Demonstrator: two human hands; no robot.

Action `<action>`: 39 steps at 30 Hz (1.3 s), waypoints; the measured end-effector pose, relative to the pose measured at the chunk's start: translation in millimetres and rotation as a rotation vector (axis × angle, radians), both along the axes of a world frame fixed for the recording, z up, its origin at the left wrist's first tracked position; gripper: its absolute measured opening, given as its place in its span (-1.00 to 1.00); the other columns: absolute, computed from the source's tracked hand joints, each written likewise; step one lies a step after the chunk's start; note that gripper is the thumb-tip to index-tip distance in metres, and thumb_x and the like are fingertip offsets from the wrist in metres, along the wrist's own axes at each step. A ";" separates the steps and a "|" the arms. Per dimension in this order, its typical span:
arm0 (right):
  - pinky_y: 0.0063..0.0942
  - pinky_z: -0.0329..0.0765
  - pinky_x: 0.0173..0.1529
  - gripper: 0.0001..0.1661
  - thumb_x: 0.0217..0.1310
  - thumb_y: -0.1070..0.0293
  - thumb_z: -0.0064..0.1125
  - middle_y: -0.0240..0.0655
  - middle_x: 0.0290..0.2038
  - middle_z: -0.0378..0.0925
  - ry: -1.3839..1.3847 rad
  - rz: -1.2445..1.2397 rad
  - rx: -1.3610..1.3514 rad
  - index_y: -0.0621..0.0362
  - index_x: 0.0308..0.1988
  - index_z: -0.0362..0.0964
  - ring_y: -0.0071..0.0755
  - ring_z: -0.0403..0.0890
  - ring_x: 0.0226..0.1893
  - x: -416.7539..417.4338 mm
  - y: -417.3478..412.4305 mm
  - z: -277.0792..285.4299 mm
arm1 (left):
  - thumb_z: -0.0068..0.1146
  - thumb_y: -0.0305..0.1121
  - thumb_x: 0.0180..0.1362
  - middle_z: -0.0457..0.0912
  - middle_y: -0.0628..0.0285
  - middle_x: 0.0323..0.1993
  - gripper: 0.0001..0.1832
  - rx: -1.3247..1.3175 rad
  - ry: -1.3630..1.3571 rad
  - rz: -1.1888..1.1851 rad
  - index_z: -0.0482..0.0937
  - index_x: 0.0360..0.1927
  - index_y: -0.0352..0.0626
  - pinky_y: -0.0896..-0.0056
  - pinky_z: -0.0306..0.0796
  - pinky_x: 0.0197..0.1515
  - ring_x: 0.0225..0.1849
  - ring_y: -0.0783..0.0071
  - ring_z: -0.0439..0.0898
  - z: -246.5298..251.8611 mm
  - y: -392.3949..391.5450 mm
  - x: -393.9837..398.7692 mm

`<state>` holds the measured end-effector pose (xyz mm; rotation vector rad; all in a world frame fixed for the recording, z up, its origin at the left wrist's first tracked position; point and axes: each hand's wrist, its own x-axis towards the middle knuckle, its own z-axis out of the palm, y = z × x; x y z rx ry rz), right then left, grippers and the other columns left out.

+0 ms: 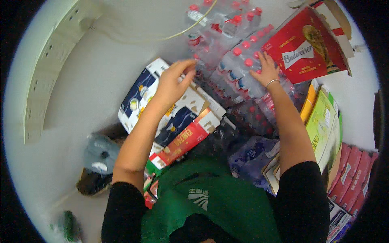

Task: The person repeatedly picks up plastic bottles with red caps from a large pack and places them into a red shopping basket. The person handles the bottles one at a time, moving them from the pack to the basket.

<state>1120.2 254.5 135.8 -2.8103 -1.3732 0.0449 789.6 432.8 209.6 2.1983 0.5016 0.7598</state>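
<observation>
My right hand (266, 71), fingers spread, lies against a film-wrapped pack of clear plastic bottles with red caps (240, 71). Its fingertips are close to the edge of a red Budweiser carton (299, 48). My left hand (177, 76) is raised with curled fingers over a white and dark blue printed cardboard box (142, 91); blur hides whether anything is between its fingertips. A second wrapped pack of red-capped bottles (225, 21) is behind the first, against the wall. Below the blue box runs a red cardboard carton (185, 139).
A pale cable (199, 20) hangs down at the wall. Green and yellow cartons (323, 121) lean at the right, above stacked red packs (352, 176). Purple plastic packaging (252, 156) lies near my body. A grey round object (101, 153) is at the left.
</observation>
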 end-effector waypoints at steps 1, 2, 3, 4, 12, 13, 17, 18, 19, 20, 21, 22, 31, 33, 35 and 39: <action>0.40 -0.03 0.27 0.10 -0.13 -0.23 0.25 -0.28 0.43 -0.13 0.000 -0.007 0.001 -0.30 0.37 -0.07 -0.12 -0.04 0.41 0.7 -0.7 2.7 | 0.10 -0.40 0.18 0.63 0.07 -0.18 -0.75 0.071 -0.071 -0.072 0.56 -0.07 -0.22 0.39 0.46 -0.09 -0.15 0.25 0.62 7.3 14.1 46.7; 0.39 -0.04 0.27 0.10 -0.13 -0.23 0.25 -0.29 0.43 -0.13 0.002 -0.012 -0.001 -0.30 0.37 -0.07 -0.13 -0.04 0.42 -0.1 -2.4 4.7 | 0.07 -0.37 0.19 0.63 0.06 -0.18 -0.75 0.101 -0.083 -0.092 0.58 -0.08 -0.21 0.35 0.46 -0.09 -0.15 0.22 0.62 5.5 29.9 89.8; 0.39 -0.04 0.28 0.10 -0.13 -0.23 0.24 -0.29 0.43 -0.13 0.006 -0.012 0.000 -0.30 0.37 -0.07 -0.13 -0.05 0.42 -0.8 -1.6 5.8 | 0.04 -0.33 0.21 0.63 0.06 -0.18 -0.74 0.133 -0.093 -0.105 0.59 -0.09 -0.21 0.32 0.46 -0.10 -0.15 0.19 0.62 2.7 46.6 128.9; 0.39 -0.04 0.28 0.11 -0.14 -0.22 0.25 -0.28 0.43 -0.13 0.003 -0.017 0.001 -0.29 0.37 -0.07 -0.14 -0.05 0.42 -0.7 -1.9 7.7 | 0.05 -0.30 0.17 0.63 0.01 -0.20 -0.74 0.095 -0.068 -0.084 0.61 -0.13 -0.19 0.23 0.45 -0.08 -0.14 0.07 0.60 -1.9 60.9 165.3; 0.38 -0.07 0.28 0.08 -0.16 -0.16 0.28 -0.21 0.41 -0.07 0.069 0.035 0.065 -0.23 0.35 0.00 -0.12 -0.04 0.41 -3.4 0.2 12.5 | 0.34 -0.18 -0.13 0.62 -0.01 -0.11 -0.34 -0.097 0.253 -0.195 0.46 0.06 -0.26 0.22 0.48 -0.04 -0.16 0.13 0.64 -97.4 129.2 303.4; 0.39 -0.06 0.28 0.07 -0.16 -0.15 0.28 -0.21 0.41 -0.07 0.075 0.035 0.067 -0.23 0.34 0.01 -0.12 -0.03 0.41 -2.0 -0.8 9.0 | 0.39 -0.18 -0.18 0.62 0.02 -0.11 -0.28 -0.175 0.166 -0.235 0.43 0.08 -0.27 0.25 0.49 -0.06 -0.17 0.19 0.65 -108.7 128.7 312.5; 0.41 -0.06 0.27 0.06 -0.16 -0.15 0.27 -0.22 0.41 -0.06 0.068 0.018 0.085 -0.22 0.34 0.02 -0.12 -0.03 0.41 -1.3 -8.5 13.2 | 0.44 -0.21 -0.21 0.65 0.18 -0.25 -0.39 -0.381 0.222 -0.136 0.47 -0.05 -0.20 0.42 0.50 -0.19 -0.24 0.44 0.62 -95.6 104.5 321.5; 0.41 -0.05 0.27 0.06 -0.16 -0.15 0.27 -0.22 0.41 -0.06 0.066 0.027 0.094 -0.22 0.34 0.02 -0.12 -0.03 0.41 -3.6 -6.3 15.1 | 0.44 -0.21 -0.20 0.64 0.19 -0.27 -0.42 -0.379 0.151 -0.131 0.48 -0.08 -0.20 0.40 0.49 -0.19 -0.26 0.41 0.62 -101.0 106.5 315.4; 0.41 -0.05 0.26 0.05 -0.15 -0.15 0.27 -0.22 0.41 -0.06 0.076 0.036 0.090 -0.22 0.34 0.03 -0.12 -0.03 0.41 -4.4 -2.9 13.8 | 0.43 -0.22 -0.18 0.64 0.19 -0.29 -0.45 -0.376 0.082 -0.120 0.49 -0.10 -0.20 0.38 0.49 -0.19 -0.27 0.39 0.62 -109.2 109.3 306.7; 0.41 -0.05 0.26 0.05 -0.15 -0.16 0.26 -0.22 0.41 -0.06 0.077 0.029 0.084 -0.22 0.34 0.03 -0.13 -0.03 0.41 -2.3 -4.1 13.9 | 0.42 -0.22 -0.17 0.64 0.20 -0.32 -0.48 -0.373 0.008 -0.127 0.50 -0.12 -0.20 0.35 0.48 -0.19 -0.29 0.36 0.61 -107.1 105.7 303.3; 0.41 -0.05 0.26 0.05 -0.15 -0.16 0.26 -0.22 0.41 -0.06 0.078 0.025 0.078 -0.22 0.33 0.03 -0.13 -0.03 0.41 -0.9 -4.8 13.7 | 0.42 -0.22 -0.17 0.64 0.18 -0.32 -0.48 -0.296 0.012 -0.055 0.50 -0.13 -0.20 0.33 0.48 -0.18 -0.28 0.32 0.61 -105.6 103.6 295.5; 0.41 -0.05 0.26 0.05 -0.15 -0.17 0.26 -0.21 0.41 -0.07 0.082 0.017 0.073 -0.22 0.34 0.03 -0.13 -0.03 0.41 1.3 -8.2 13.3 | 0.42 -0.21 -0.17 0.63 0.17 -0.32 -0.49 -0.219 0.014 0.004 0.51 -0.14 -0.20 0.30 0.47 -0.16 -0.26 0.29 0.60 -96.9 95.2 286.9; 0.39 -0.06 0.27 0.08 -0.14 -0.16 0.26 -0.19 0.41 -0.09 0.081 0.004 0.029 -0.17 0.35 -0.01 -0.12 -0.05 0.42 -2.3 -8.7 19.0 | 0.42 -0.17 -0.14 0.57 0.15 -0.16 -0.53 0.254 -0.366 0.054 0.53 -0.17 -0.11 0.28 0.43 -0.06 -0.10 0.25 0.57 48.7 61.8 204.2; 0.38 -0.07 0.28 0.08 -0.14 -0.16 0.25 -0.20 0.41 -0.09 0.111 0.009 0.041 -0.17 0.36 -0.02 -0.12 -0.05 0.42 -4.1 -6.9 21.7 | 0.43 -0.18 -0.14 0.56 0.17 -0.15 -0.50 0.163 -0.465 0.056 0.51 -0.12 -0.12 0.29 0.43 -0.04 -0.09 0.28 0.57 95.3 44.5 158.1; 0.38 -0.08 0.29 0.09 -0.15 -0.15 0.27 -0.23 0.42 -0.11 0.109 -0.004 0.020 -0.18 0.36 -0.03 -0.14 -0.05 0.42 -3.4 -6.5 18.1 | 0.36 -0.27 -0.08 0.55 0.16 -0.11 -0.49 0.110 -0.607 0.084 0.45 -0.03 -0.14 0.23 0.41 0.03 -0.04 0.22 0.57 135.8 19.9 97.3; 0.40 -0.07 0.29 0.10 -0.14 -0.14 0.27 -0.25 0.43 -0.11 0.089 0.014 0.025 -0.18 0.36 -0.04 -0.15 -0.04 0.42 -7.1 -0.7 19.5 | 0.26 -0.20 -0.10 0.49 0.03 0.02 -0.38 -0.131 -0.904 -0.004 0.36 0.06 -0.16 -0.09 0.31 0.16 0.10 -0.11 0.48 172.5 -10.1 -42.8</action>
